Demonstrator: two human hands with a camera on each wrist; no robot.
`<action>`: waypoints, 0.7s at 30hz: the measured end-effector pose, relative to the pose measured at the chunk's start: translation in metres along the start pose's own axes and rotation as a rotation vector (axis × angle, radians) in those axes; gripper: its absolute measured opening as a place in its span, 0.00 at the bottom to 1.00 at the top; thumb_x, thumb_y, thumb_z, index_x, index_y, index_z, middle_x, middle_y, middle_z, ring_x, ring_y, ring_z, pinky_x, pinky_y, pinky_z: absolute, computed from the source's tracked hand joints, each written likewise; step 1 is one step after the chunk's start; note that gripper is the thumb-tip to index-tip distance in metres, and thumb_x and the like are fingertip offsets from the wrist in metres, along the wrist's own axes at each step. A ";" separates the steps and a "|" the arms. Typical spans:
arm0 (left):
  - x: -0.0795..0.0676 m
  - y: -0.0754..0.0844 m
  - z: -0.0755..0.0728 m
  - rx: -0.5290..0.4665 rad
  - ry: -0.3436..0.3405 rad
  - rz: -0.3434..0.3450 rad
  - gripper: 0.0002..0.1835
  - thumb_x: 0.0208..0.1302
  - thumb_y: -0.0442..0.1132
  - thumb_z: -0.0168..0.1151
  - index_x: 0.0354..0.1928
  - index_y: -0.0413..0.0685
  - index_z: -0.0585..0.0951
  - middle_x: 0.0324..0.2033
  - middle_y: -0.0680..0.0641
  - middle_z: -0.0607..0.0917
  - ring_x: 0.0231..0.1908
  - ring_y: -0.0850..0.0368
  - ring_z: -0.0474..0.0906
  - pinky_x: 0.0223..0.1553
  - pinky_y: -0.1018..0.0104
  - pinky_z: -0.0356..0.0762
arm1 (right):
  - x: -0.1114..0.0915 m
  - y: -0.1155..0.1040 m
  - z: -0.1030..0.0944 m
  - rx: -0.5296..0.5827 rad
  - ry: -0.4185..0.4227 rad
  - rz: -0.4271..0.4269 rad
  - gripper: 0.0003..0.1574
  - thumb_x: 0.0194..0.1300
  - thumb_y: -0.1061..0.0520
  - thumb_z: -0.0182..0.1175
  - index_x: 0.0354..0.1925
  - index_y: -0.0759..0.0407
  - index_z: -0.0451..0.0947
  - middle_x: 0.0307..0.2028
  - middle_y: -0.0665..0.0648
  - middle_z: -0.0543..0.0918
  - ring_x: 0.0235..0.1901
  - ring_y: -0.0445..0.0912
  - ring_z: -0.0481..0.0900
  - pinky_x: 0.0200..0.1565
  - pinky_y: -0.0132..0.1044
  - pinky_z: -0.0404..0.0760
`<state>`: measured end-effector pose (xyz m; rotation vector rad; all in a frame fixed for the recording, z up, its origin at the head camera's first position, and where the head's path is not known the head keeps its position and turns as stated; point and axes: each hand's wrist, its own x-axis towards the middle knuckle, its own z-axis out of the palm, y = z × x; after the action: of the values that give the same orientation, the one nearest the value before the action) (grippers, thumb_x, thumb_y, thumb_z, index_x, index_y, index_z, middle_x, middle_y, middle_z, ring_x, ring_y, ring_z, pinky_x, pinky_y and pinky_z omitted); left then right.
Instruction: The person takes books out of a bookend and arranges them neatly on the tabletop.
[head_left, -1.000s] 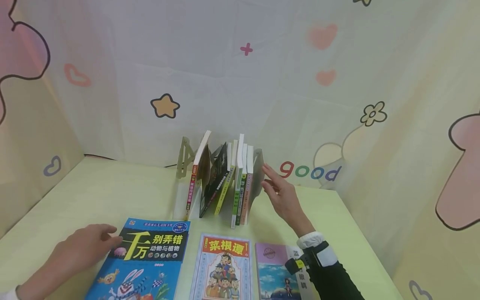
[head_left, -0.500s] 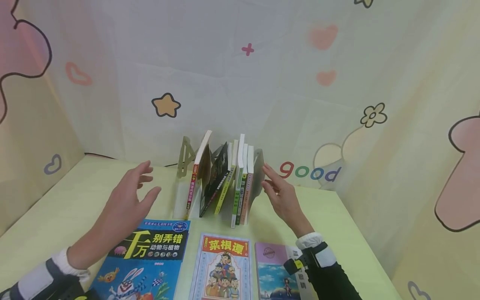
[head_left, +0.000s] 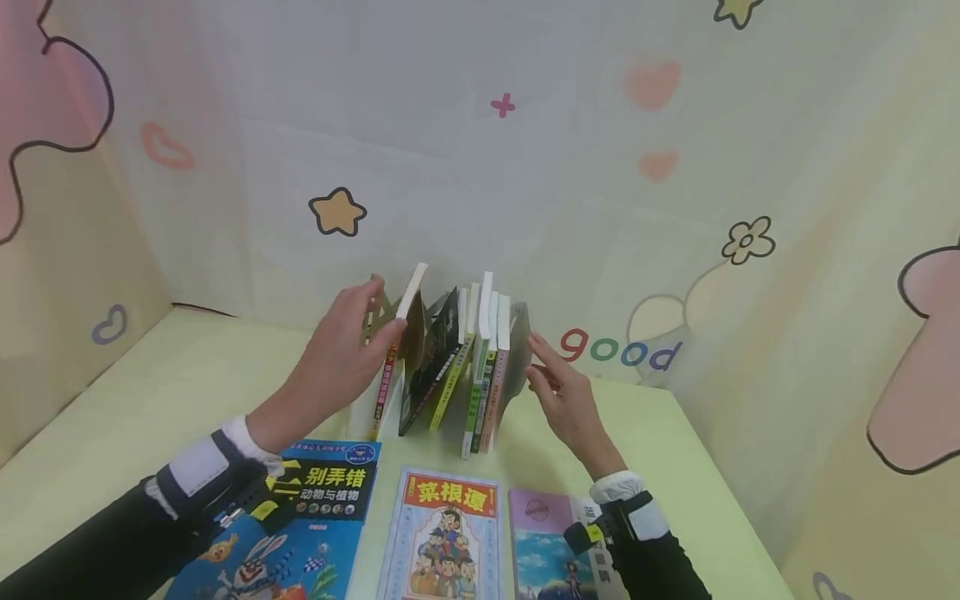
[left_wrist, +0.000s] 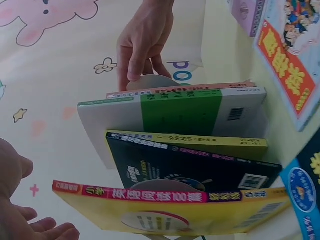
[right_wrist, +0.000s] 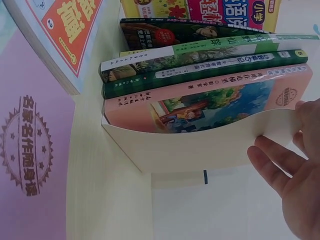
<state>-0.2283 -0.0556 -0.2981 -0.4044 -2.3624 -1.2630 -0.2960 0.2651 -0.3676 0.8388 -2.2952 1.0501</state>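
A row of books stands in a white bookend rack on the table. My left hand [head_left: 330,358] is at the left end, beside the tilted yellow-covered book [left_wrist: 175,207] and the rack's left panel [head_left: 378,312]. In the left wrist view its fingers [left_wrist: 55,230] are spread, with a gap to that book. A black book [left_wrist: 190,162] leans in the middle. My right hand [head_left: 570,412] touches the outer side of the rack's right panel [right_wrist: 200,150] with extended fingers. Inside that panel stand a pink book [right_wrist: 200,102] and green-spined books [right_wrist: 210,72].
Three books lie flat along the table's front: a large blue book [head_left: 322,550], partly covered by the left sleeve, a comic-style book [head_left: 446,533] and a purple-and-blue book [head_left: 547,542]. A printed curtain [head_left: 420,125] hangs behind the table [head_left: 247,350].
My left hand has risen from the blue book at the front and moved forward and right to the left end of the rack. The right hand has stayed at the right panel.
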 end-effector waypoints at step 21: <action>0.046 0.015 0.037 0.108 -0.063 -0.165 0.41 0.63 0.51 0.60 0.71 0.36 0.58 0.61 0.35 0.64 0.52 0.45 0.67 0.49 0.48 0.76 | 0.000 0.000 0.000 0.020 0.006 0.009 0.31 0.67 0.63 0.56 0.68 0.62 0.67 0.69 0.53 0.65 0.51 0.51 0.81 0.44 0.33 0.80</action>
<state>-0.2703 -0.0143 -0.2822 -0.2219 -2.5484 -1.2022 -0.2958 0.2650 -0.3682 0.8331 -2.2891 1.0793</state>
